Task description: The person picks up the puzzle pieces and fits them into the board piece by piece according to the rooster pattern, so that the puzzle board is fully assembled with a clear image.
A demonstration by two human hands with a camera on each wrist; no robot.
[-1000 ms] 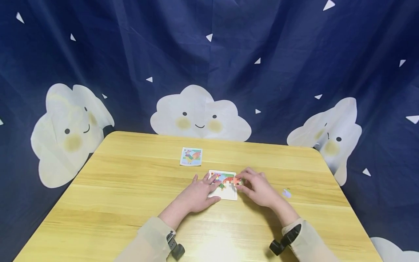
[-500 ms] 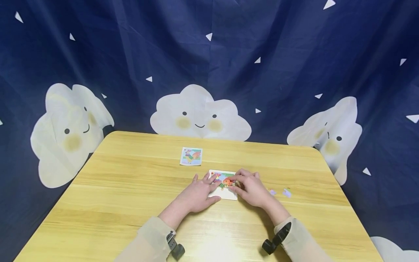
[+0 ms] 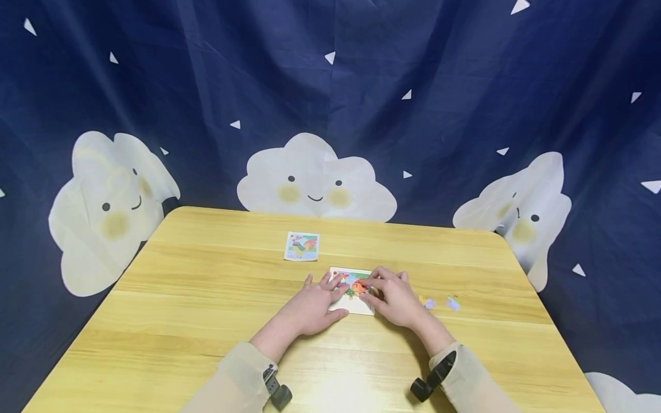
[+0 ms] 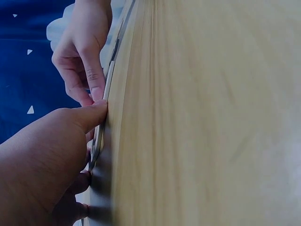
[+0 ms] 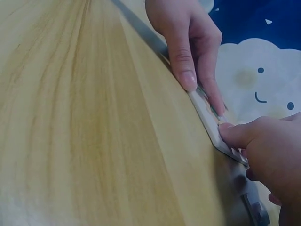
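A small square jigsaw board with a white tray base lies on the table, its upper part showing a colourful rooster picture. My left hand rests on its left side, fingers spread over the picture and thumb at the front edge. On the right side, my right hand holds an orange puzzle piece between thumb and fingers, down at the picture. The right fingers partly hide that piece. Seen from the right wrist, the thumb is low at the board's rim.
Two loose groups of puzzle pieces lie right of the board: yellow and purple pieces beside my right wrist, and a lilac piece farther out. A rooster picture card lies behind the board on the wooden table. A dark blue curtain hangs behind.
My right hand has moved left, bringing the orange piece from the board's right edge onto the picture. Loose pieces behind the wrist have come into view. The left hand stays put.
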